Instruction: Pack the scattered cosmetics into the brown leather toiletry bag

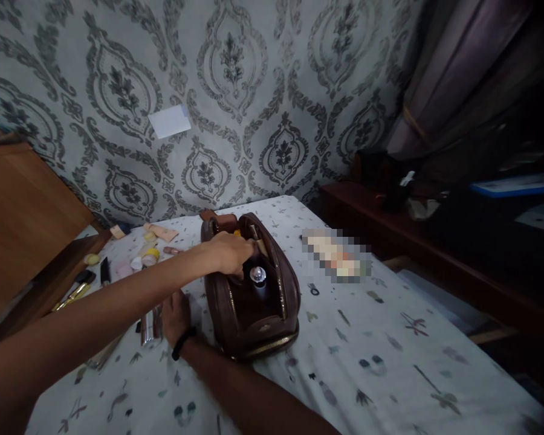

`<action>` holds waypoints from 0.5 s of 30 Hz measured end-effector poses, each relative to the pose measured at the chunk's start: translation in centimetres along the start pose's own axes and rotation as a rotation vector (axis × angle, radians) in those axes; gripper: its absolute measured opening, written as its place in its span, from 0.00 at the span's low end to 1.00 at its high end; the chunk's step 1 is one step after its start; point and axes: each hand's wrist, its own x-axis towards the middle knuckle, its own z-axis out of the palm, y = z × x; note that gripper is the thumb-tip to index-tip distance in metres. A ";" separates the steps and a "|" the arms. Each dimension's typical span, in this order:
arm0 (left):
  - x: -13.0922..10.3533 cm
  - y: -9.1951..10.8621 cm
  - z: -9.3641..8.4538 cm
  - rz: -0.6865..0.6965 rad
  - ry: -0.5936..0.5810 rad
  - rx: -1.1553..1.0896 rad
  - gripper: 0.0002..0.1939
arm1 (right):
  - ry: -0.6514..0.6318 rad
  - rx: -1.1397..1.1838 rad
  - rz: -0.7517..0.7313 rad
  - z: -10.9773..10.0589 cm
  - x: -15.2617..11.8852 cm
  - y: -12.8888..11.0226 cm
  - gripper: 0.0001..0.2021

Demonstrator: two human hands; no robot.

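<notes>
A brown zip-up cosmetic bag [222,320] lies unzipped on the patterned bed sheet. My left hand [233,254] reaches down into its opening with curled fingers; whatever they hold is hidden. Beside the hand, inside the bag, stands a dark bottle with a shiny silver top [258,277]. Slim tubes or brushes [257,238] show at the bag's far end. Crossing beneath my left arm, my right hand [176,314], with a black band at its wrist, rests curled just left of the bag. Its fingertips are out of sight. A silver cylinder [150,329] lies close beside it.
Left of the bag lie scattered cosmetics, among them a peach tube [162,232], a yellow-rimmed jar [151,257] and gold-and-black tubes [75,293]. A blurred-out item [338,254] lies right of the bag. A wooden panel [31,223] borders the left side; a dark red ledge [390,235] runs along the right.
</notes>
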 end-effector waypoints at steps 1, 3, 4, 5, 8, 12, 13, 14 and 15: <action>-0.1 0.0 -0.1 -0.005 0.012 -0.015 0.28 | -0.007 -0.016 0.004 -0.1 0.0 0.0 0.10; -0.2 -0.1 -0.3 -0.008 0.011 -0.044 0.23 | -0.016 -0.048 0.007 -0.3 -0.1 -0.1 0.11; -0.3 -0.1 -0.4 -0.003 -0.003 -0.050 0.20 | -0.018 -0.059 0.006 -0.4 -0.1 -0.2 0.11; -0.4 -0.2 -0.6 0.009 -0.019 -0.051 0.19 | -0.019 -0.069 0.003 -0.5 -0.2 -0.3 0.11; -0.6 -0.4 -0.9 0.093 -0.028 -0.042 0.21 | -0.031 -0.087 -0.004 -0.7 -0.3 -0.7 0.11; -0.6 -0.7 -0.7 0.217 0.019 -0.087 0.24 | -0.036 -0.102 -0.004 -0.7 -0.3 -0.9 0.10; -0.6 -0.7 -0.6 0.235 0.023 -0.098 0.22 | -0.034 -0.106 -0.004 -0.7 -0.4 -0.9 0.10; -0.6 -0.7 -0.4 0.248 0.025 -0.104 0.20 | -0.033 -0.110 -0.005 -0.7 -0.4 -0.9 0.10; -0.6 -0.6 -0.3 0.258 0.027 -0.108 0.18 | -0.032 -0.113 -0.006 -0.6 -0.4 -0.9 0.10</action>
